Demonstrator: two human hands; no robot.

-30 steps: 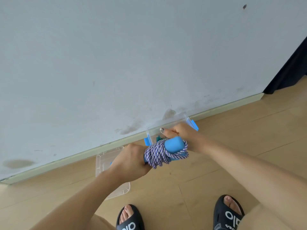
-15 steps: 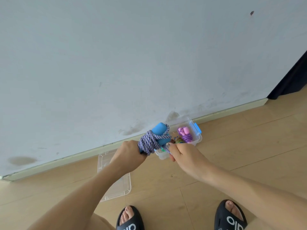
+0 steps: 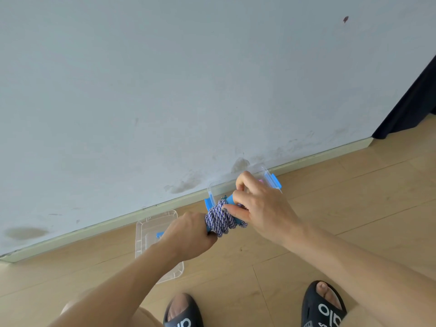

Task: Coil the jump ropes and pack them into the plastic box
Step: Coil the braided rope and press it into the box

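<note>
- We see the left hand (image 3: pixel 188 234) curled tight around the lower end of a jump rope bundle (image 3: pixel 220 220), its fingers wrapped round the blue handles so that only a sliver of blue shows beside the knuckles.
- The bundle is a purple-and-white twisted rope wound in thick turns round the handles; it is held in the air above the wooden floor (image 3: pixel 330 220), between our two hands.
- The right hand (image 3: pixel 262 208) comes in from the other side with fingers bent; its thumb and fingertips press and pinch the rope coils at the upper end of the bundle.
- Just behind the right hand, against the skirting board (image 3: pixel 94 230), stands the clear plastic box (image 3: pixel 267 177) with blue clips (image 3: pixel 276 181) on both short ends. The hand hides most of its inside; we can only make out a speck of pink at its far end.
- The rope bundle sits in front of the box's near left corner in the picture, not inside it.
- The clear lid (image 3: pixel 151 234) lies flat on the floor to the left, partly under the left forearm.
- At the bottom edge we see two feet in black slides (image 3: pixel 324 308).
- A pale, stained wall (image 3: pixel 188 90) fills the upper part, with a dark curtain (image 3: pixel 415 102) at the right edge.
</note>
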